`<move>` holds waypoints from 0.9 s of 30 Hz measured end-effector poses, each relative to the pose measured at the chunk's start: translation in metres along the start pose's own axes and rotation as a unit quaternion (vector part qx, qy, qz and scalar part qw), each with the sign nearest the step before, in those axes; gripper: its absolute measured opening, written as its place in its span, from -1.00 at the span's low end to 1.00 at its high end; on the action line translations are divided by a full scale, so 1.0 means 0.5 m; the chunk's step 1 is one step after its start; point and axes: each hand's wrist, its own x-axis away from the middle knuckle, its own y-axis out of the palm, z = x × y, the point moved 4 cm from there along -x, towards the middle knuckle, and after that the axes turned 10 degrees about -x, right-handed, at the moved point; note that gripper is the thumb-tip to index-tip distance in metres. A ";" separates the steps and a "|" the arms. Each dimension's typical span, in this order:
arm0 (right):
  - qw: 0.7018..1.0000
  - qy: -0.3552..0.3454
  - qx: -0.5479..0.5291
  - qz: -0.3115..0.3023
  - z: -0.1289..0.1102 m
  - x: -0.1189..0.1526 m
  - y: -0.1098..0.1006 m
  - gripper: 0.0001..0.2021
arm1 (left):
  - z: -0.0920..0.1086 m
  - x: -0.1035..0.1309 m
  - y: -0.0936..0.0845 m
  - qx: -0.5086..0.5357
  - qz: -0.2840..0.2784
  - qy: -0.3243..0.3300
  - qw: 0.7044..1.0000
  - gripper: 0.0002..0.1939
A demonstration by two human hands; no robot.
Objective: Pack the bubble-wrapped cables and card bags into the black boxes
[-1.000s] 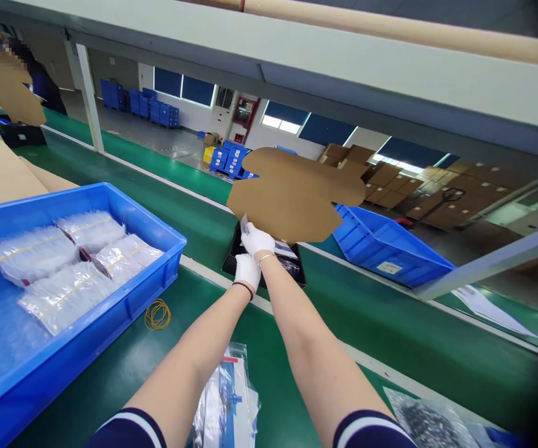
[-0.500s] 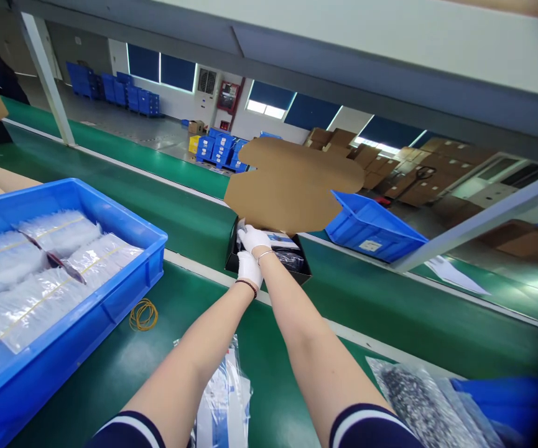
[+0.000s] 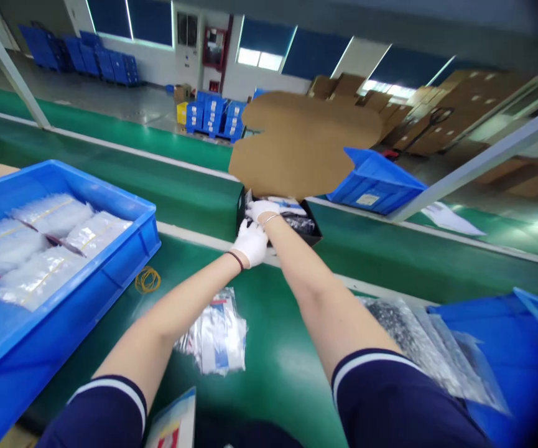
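My left hand, in a white glove, is at the near left edge of a black box, its fingers partly spread and nothing seen in them. Reaching inside the box, my right hand, also gloved, has its fingertips hidden among packed items. Dark plastic-wrapped contents show to its right. The box's brown cardboard lid stands raised behind. Clear packets with printed cards lie on the green surface below my hands.
At left is a blue bin of banded clear bags, beside rubber bands. Bubble-wrap bags and a blue bin are at right. Another blue bin sits beyond the belt, near a slanted post.
The view has tilted down and shifted. My left hand has drawn back slightly from the box, while my right hand remains inside it. More of the near table shows.
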 end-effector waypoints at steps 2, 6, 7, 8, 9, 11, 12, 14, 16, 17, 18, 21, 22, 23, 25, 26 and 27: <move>0.999 -0.006 -0.002 0.054 0.009 0.064 0.003 -0.62 | -0.044 0.063 -0.034 0.060 0.026 0.011 0.998 -0.52; 0.991 -0.092 -0.053 0.082 -0.022 0.272 0.075 -0.51 | -0.165 0.178 -0.096 0.157 0.008 -0.148 0.976 -0.41; 0.989 -0.130 -0.066 0.020 -0.040 0.328 0.112 -0.43 | -0.184 0.200 -0.106 0.172 -0.016 -0.178 0.969 -0.39; 0.982 -0.168 -0.071 -0.039 -0.058 0.378 0.149 -0.26 | -0.194 0.217 -0.115 0.181 -0.039 -0.193 0.964 -0.38; 0.975 -0.198 -0.071 -0.072 -0.072 0.420 0.181 -0.08 | -0.198 0.231 -0.123 0.184 -0.059 -0.193 0.962 -0.36; 0.966 -0.199 -0.110 -0.120 -0.079 0.467 0.231 0.12 | -0.188 0.249 -0.138 0.173 -0.084 -0.158 0.969 -0.34; 0.963 -0.177 -0.153 -0.136 -0.073 0.473 0.247 0.11 | -0.178 0.255 -0.143 0.160 -0.092 -0.129 0.974 -0.36; 0.943 -0.107 -0.276 -0.154 -0.043 0.465 0.262 -0.09 | -0.150 0.265 -0.148 0.128 -0.113 -0.051 0.984 -0.45; 0.906 -0.054 -0.397 -0.137 -0.007 0.448 0.259 -0.40 | -0.111 0.275 -0.141 0.100 -0.150 0.048 0.982 -0.61; 0.887 -0.038 -0.446 -0.116 0.009 0.444 0.252 -0.55 | -0.089 0.280 -0.133 0.088 -0.164 0.093 0.978 -0.66; 0.869 -0.031 -0.486 -0.091 0.022 0.443 0.242 -0.67 | -0.068 0.282 -0.124 0.076 -0.171 0.128 0.974 -0.67; 0.835 -0.040 -0.548 0.005 0.044 0.463 0.202 -0.77 | -0.007 0.281 -0.093 0.063 -0.168 0.162 0.970 -0.71; 0.837 -0.057 -0.544 0.031 0.048 0.471 0.188 -0.80 | 0.010 0.280 -0.083 0.068 -0.173 0.165 0.969 -0.78; 0.845 -0.080 -0.527 0.045 0.053 0.478 0.173 -0.81 | 0.024 0.280 -0.073 0.078 -0.185 0.172 0.964 -0.83; 0.874 -0.118 -0.468 0.051 0.081 0.488 0.144 -0.79 | 0.036 0.282 -0.061 0.123 -0.206 0.189 0.952 -0.81; 0.892 -0.115 -0.433 0.061 0.112 0.493 0.129 -0.78 | 0.033 0.281 -0.060 0.160 -0.204 0.193 0.946 -0.80; 0.914 -0.082 -0.387 0.091 0.157 0.499 0.113 -0.76 | 0.021 0.279 -0.063 0.207 -0.192 0.180 0.942 -0.81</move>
